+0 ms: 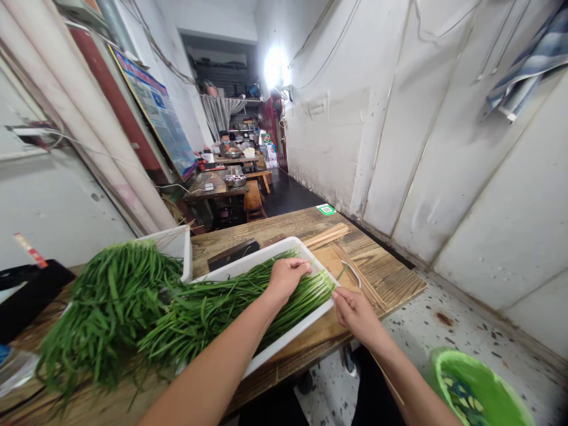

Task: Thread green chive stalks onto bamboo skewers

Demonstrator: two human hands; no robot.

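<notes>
My left hand (286, 277) rests curled on a row of green chives (231, 299) lying in a white tray (290, 337) on the wooden table (381, 272). Its fingers press down on the cut stem ends near the tray's right end. My right hand (355, 313) is at the tray's right edge, pinched on a thin bamboo skewer (388, 381) that runs back past my wrist. A second, larger heap of chives (110, 302) spills from another white tray (180, 242) to the left.
Loose bamboo skewers (355, 272) lie in bundles on the table to the right of the tray. A green bin (481, 390) stands on the speckled floor at the lower right. A black bag (31, 290) sits at the left. Another person sits at tables far down the room.
</notes>
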